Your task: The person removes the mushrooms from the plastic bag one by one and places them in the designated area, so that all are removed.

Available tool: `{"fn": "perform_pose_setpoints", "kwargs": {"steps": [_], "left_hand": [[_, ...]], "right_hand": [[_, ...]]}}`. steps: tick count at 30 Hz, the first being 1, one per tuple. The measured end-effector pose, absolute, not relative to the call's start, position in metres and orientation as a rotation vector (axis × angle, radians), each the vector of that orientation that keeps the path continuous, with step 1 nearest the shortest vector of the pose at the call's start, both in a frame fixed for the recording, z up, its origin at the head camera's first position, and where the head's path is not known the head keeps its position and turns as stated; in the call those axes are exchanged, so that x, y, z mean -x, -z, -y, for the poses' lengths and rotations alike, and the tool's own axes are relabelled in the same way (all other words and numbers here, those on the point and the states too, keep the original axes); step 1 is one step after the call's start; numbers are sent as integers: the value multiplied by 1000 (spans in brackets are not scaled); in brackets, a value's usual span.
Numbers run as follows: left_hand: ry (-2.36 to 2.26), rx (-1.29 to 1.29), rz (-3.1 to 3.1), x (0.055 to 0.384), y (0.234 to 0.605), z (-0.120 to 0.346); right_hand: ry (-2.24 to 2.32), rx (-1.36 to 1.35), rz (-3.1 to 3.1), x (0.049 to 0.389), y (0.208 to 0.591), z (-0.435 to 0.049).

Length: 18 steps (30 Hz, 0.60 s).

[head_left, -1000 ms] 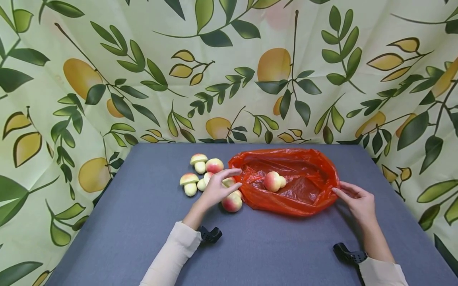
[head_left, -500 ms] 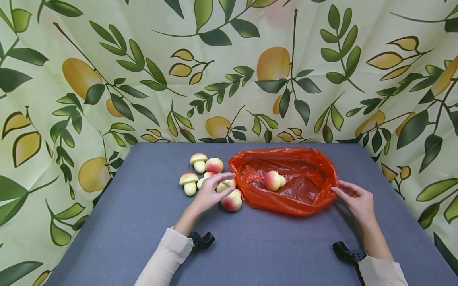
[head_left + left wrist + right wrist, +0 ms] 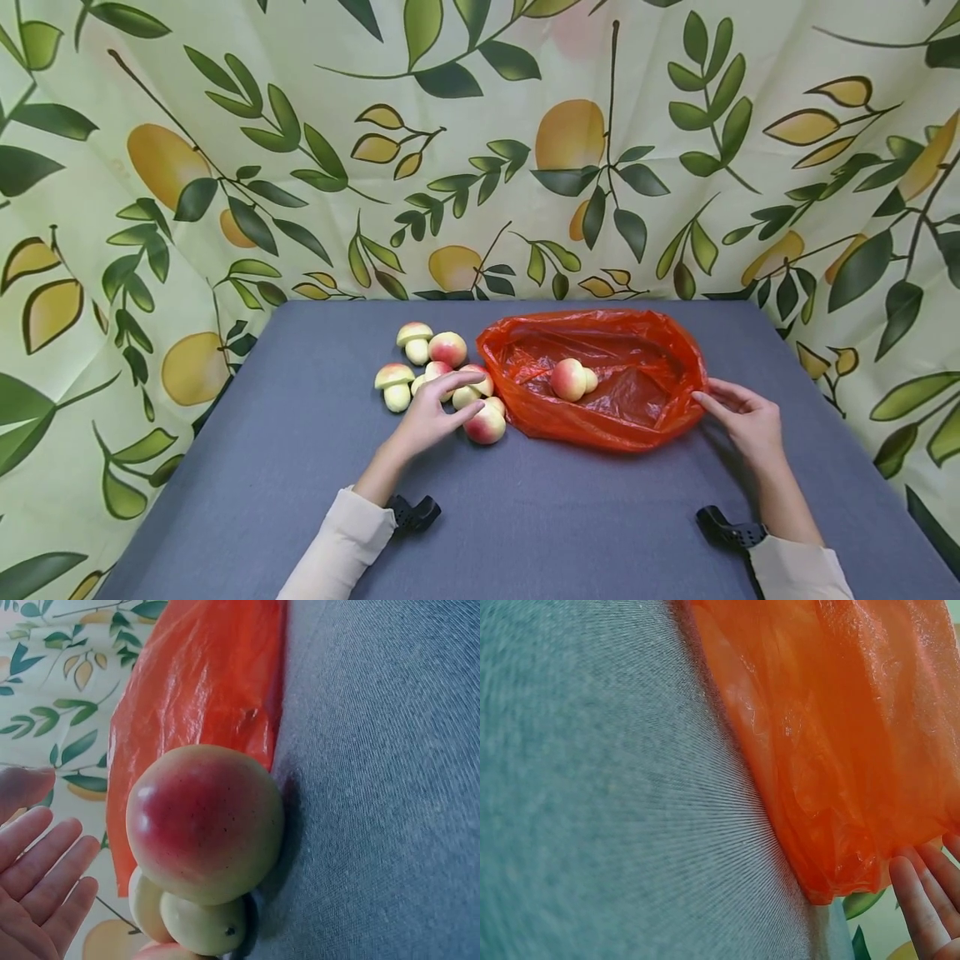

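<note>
A red plastic bag (image 3: 600, 432) lies with its mouth spread wide, and one toy mushroom (image 3: 570, 380) with a pink-and-cream cap rests inside. My right hand (image 3: 753, 427) pinches the bag's rim at its right end, with fingertips at the red film (image 3: 840, 750) in the right wrist view. Left of the bag, several similar mushrooms (image 3: 394, 386) lie in a loose group. My left hand (image 3: 429, 421) hovers over them, thumb and fingers apart and holding nothing. Nearest it is a round-capped mushroom (image 3: 484, 423), whose cap (image 3: 206, 825) fills the middle of the left wrist view.
A grey cloth-covered table (image 3: 570, 525) lies under everything. Behind and at both sides hangs a curtain (image 3: 480, 192) printed with leaves and fruit. Black camera mounts (image 3: 415, 514) sit at the wrists.
My left hand has drawn back to the left from the bag's left rim to over the mushrooms. My right hand stays at the bag's right end.
</note>
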<state>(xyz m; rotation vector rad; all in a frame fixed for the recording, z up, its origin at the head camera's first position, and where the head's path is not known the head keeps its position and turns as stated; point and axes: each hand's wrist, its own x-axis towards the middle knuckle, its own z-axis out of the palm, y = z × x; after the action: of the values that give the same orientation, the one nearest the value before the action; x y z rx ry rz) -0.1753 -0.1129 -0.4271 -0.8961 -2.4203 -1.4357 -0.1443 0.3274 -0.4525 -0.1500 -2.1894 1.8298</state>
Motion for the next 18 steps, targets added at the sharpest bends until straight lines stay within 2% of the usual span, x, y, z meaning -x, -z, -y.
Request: {"fn": "perform_pose_setpoints", "kwargs": {"steps": [18], "left_hand": [[1335,911,2483,169,434,122]], "right_hand": [[-1694,219,2301,143,452,-325]]}}
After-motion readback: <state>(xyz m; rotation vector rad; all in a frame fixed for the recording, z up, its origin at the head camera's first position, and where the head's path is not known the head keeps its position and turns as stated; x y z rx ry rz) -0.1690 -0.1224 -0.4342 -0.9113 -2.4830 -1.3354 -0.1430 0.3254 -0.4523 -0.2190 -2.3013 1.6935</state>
